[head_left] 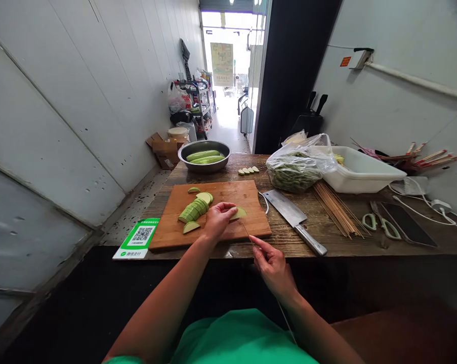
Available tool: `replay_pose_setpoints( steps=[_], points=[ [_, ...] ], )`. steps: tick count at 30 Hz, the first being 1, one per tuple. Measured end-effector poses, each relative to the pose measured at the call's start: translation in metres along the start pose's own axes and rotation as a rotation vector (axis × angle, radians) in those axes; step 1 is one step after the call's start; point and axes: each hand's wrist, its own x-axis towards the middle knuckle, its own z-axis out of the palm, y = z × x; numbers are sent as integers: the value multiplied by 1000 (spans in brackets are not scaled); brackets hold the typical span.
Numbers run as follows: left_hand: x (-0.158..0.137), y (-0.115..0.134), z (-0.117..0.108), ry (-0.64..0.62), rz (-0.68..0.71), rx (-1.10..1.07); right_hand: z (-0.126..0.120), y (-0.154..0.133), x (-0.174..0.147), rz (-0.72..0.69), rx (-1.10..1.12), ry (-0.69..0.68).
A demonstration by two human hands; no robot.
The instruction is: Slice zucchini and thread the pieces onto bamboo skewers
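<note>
My left hand (220,218) pinches a pale green half-round zucchini slice (239,213) over the wooden cutting board (232,189). Between the fingertips of my right hand (272,264) is a thin wooden skewer (246,228), its upper end at or near the slice; whether it has gone in, I cannot tell. The skewer's lower part runs down past my right wrist. Left of my left hand, a leaning row of cut zucchini (194,209) lies on the board, with a loose slice (191,227) in front and another slice (194,190) behind.
A cleaver (287,207) lies right of the board, beside a bundle of skewers (336,210), scissors (380,221) and a phone (408,224). Behind stand a metal bowl (182,155) of zucchini, a bag of greens (296,169), a white tub (368,177) and several zucchini pieces (248,171).
</note>
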Motion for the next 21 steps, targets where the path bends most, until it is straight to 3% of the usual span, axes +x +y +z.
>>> replay_pose_setpoints(
  steps=[3, 5, 8, 10, 11, 13, 16, 18, 21],
  points=[
    [8, 0, -2, 57, 248, 522, 1, 4, 0, 11, 8, -6],
    [6, 9, -4, 62, 402, 760, 1, 6, -1, 15, 32, -19],
    [-12, 32, -21, 144, 615, 875, 0, 9, -2, 32, 65, -36],
    [-30, 47, -45, 326, 715, 889, 0, 13, -2, 33, 84, -40],
    [-38, 52, -60, 424, 672, 925, 1, 15, -2, 30, 95, -44],
    [-53, 55, -89, 490, 511, 1033, 5, 21, -2, 24, 126, -61],
    [-70, 43, -114, 387, 357, 1130, 13, 27, -1, 25, 177, -110],
    [-76, 33, -112, 390, 374, 1134, 17, 28, 0, 33, 190, -129],
    [-70, 24, -87, 414, 560, 1077, 18, 27, 2, 49, 184, -89]
  ],
)
